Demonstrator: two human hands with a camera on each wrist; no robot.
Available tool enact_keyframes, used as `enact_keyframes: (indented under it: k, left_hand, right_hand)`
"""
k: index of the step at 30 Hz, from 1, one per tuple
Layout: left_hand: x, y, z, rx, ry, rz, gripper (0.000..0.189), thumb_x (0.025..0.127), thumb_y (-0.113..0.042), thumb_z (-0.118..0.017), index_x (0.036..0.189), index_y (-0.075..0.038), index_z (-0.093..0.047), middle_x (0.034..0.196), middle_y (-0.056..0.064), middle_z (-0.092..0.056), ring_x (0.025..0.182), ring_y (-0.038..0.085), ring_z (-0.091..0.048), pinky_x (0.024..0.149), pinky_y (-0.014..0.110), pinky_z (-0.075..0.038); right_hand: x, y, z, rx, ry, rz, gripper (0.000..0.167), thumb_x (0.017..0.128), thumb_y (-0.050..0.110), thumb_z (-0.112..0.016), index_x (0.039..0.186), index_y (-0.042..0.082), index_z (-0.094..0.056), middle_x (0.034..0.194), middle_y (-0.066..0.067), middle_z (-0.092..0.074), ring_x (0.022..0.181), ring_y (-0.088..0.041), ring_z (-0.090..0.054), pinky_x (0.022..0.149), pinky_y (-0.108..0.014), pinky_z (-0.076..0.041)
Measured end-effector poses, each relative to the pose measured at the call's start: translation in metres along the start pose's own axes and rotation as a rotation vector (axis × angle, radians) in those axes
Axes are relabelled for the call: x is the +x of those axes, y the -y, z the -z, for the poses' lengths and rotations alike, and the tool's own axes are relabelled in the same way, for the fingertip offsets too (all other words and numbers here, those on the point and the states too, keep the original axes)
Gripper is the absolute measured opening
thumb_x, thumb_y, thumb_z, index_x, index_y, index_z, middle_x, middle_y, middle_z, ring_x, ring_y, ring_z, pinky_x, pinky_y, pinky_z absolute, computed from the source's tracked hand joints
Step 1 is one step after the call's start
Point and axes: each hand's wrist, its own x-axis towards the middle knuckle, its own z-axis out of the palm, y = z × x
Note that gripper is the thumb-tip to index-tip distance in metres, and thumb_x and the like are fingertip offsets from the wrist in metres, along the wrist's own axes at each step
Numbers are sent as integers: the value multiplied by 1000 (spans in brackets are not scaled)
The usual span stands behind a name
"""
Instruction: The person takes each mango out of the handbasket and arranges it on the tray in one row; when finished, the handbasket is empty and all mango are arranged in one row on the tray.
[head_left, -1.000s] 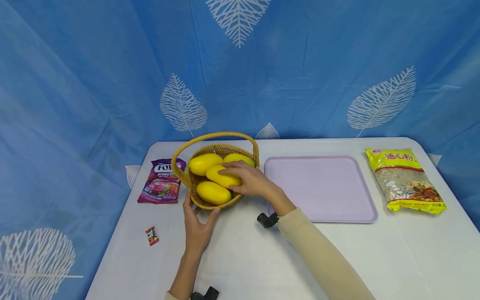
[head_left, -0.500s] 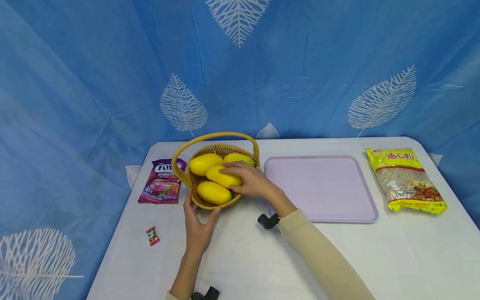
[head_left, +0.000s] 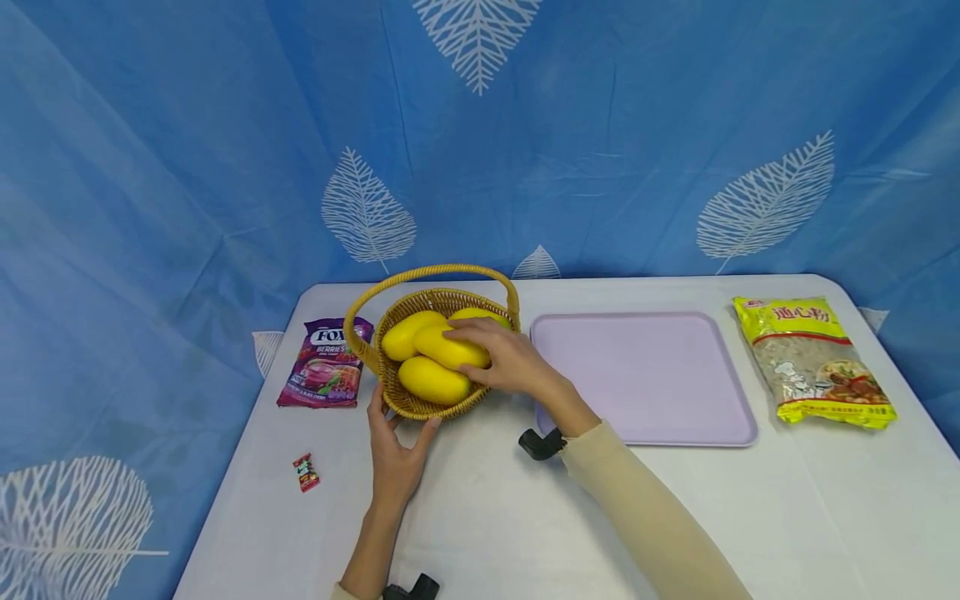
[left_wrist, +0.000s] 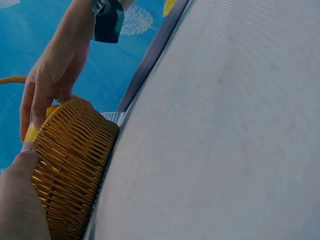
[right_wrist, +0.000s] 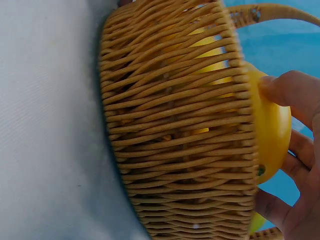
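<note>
White table (head_left: 480, 508), gripped mango (head_left: 438, 343) — long axis sideways

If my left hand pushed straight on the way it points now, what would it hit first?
The wicker basket: the left hand rests right against its near end. Beyond that wall, the nearest yellow fruit looks next in line, though depth is hard to judge.

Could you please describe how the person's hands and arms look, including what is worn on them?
The left hand and the right hand are without gloves. The right sleeve is long, plain and beige; of the left sleeve, also beige, only the edge shows. Each wrist carries a small black camera with a bent shape.
</note>
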Motion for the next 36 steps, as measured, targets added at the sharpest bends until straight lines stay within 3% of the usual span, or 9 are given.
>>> enact_keyframes:
  k: [9,22,30,36]
  left_hand:
    - [0,2,-1,0,-5,-29,97,85,-19,-77,156,-13,-13,158,13,-25,137,28,-38,103,9,-34]
    - [-2,1,-1,-12,-18,-32,95,85,-19,-77,156,-12,-14,158,14,-25,138,27,-38,103,8,-35]
    - [-2,1,-1,-20,-16,-31,96,85,-18,-77,156,-12,-14,157,13,-26,138,27,-38,104,26,-39]
    - [-3,0,-2,-8,-9,-9,95,86,-20,-77,156,-13,-14,158,12,-25,139,25,-37,105,18,-38]
  right_hand:
    - [-17,14,18,-26,-125,54,47,89,25,-72,134,18,-61,145,-2,-53,135,-24,-47,99,-43,-51]
    - [-63,16,39,-36,-308,53,50,83,19,-77,131,17,-63,143,0,-54,126,-21,-53,77,-34,-57]
    - [-91,11,47,-55,-352,2,51,80,14,-78,129,16,-64,142,-2,-54,129,-23,-51,87,-40,-57]
    - [-110,2,47,-110,-400,-79,52,79,14,-80,128,17,-64,141,-2,-55,128,-24,-51,84,-44,-58]
